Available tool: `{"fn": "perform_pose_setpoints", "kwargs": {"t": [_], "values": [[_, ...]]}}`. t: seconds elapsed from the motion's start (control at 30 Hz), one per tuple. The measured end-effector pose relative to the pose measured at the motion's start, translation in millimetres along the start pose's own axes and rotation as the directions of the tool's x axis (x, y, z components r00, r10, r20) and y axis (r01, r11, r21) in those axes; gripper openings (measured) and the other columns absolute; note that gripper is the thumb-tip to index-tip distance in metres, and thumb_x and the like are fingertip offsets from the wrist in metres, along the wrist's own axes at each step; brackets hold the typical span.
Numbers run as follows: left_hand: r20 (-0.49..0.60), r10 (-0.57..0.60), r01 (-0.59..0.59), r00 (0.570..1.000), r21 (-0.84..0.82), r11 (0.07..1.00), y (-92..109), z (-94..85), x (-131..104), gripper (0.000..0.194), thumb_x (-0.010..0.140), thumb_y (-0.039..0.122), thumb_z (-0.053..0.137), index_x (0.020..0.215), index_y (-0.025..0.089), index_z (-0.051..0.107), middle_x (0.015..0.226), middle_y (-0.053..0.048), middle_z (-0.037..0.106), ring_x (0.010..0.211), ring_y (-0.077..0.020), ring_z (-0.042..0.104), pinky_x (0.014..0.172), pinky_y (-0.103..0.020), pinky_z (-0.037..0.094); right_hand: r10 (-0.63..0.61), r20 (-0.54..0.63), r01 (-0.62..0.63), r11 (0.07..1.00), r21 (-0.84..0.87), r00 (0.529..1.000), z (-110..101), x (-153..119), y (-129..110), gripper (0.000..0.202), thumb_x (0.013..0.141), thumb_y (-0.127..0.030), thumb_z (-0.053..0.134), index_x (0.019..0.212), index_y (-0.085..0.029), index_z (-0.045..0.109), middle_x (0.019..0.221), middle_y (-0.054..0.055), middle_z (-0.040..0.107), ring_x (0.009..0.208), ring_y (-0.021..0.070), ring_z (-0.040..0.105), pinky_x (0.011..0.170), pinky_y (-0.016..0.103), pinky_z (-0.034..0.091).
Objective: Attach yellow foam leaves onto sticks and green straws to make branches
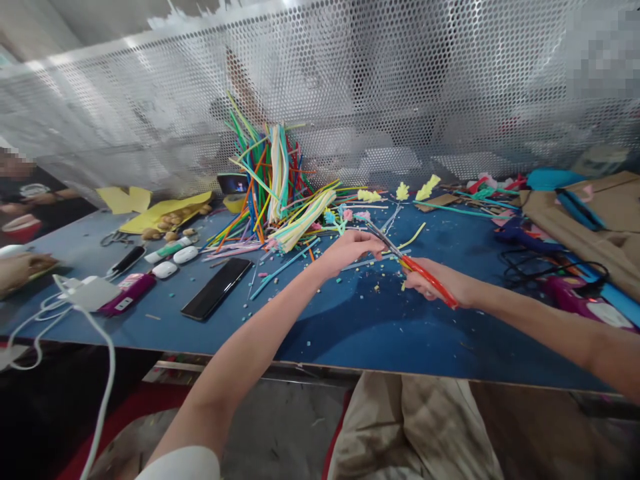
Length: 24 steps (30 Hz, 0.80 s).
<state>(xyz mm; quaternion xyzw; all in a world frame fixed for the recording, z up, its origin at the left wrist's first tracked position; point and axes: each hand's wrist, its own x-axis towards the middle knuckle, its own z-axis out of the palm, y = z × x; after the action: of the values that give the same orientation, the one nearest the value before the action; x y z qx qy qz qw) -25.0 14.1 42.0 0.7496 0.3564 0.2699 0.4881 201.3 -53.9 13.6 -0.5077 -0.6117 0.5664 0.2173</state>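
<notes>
My right hand (440, 281) is closed around the red handles of a pair of scissors (425, 275), whose metal blades point up and to the left. My left hand (353, 252) is beside the blades, its fingers bent together; whatever they pinch is too small to make out. Beyond the hands lie pale yellow leaf-like pipe cleaner shapes (403, 191) and small pink and blue fuzzy pieces (347, 215). A yellow pipe cleaner (419, 233) rests past the scissors. Tiny cut bits are scattered on the blue table (350, 340) around both hands.
A large bunch of colourful pipe cleaners (278, 173) stands against the perforated metal screen (400, 87). To the left are a black phone (217, 288), a purple power bank (129, 293) and white cables (107, 353). Brown bags (607, 207) lie right. Another person (43, 193) sits far left.
</notes>
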Motion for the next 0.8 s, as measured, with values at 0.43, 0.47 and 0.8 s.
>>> {"fn": "perform_pose_setpoints", "kwargs": {"t": [0.43,0.47,0.8], "values": [[-0.106,0.15,-0.1,0.983,0.375,0.922,-4,-5.2,0,0.036,0.091,0.038,0.049,0.086,0.016,0.076,0.061,0.002,0.061,0.055,-0.0099,0.048,0.055,-0.023,0.034,-0.028,-0.043,0.037,0.973,0.227,0.999,5,14,15,0.023,0.077,-0.028,0.061,0.075,-0.024,0.038,0.056,-0.009,0.023,0.046,0.0072,0.018,0.04,0.022,0.014],[-0.117,0.148,-0.09,0.982,0.395,0.914,-6,-6.1,1,0.036,0.091,0.038,0.048,0.087,0.016,0.076,0.061,0.002,0.061,0.055,-0.0103,0.049,0.056,-0.023,0.035,-0.024,-0.034,0.032,0.972,0.234,0.999,5,13,11,0.025,0.077,-0.028,0.062,0.075,-0.024,0.037,0.056,-0.01,0.023,0.046,0.0069,0.018,0.04,0.022,0.014],[-0.428,0.262,0.253,0.865,0.822,0.51,-32,-10.4,8,0.042,0.099,0.033,0.037,0.136,0.027,0.058,0.13,-0.007,0.065,0.11,-0.0274,0.063,0.087,-0.037,0.048,-0.077,-0.265,0.121,0.98,0.158,0.961,-41,5,3,0.042,0.077,-0.048,0.074,0.07,-0.022,0.041,0.057,-0.007,0.034,0.046,0.0067,0.026,0.041,0.023,0.02]]}}
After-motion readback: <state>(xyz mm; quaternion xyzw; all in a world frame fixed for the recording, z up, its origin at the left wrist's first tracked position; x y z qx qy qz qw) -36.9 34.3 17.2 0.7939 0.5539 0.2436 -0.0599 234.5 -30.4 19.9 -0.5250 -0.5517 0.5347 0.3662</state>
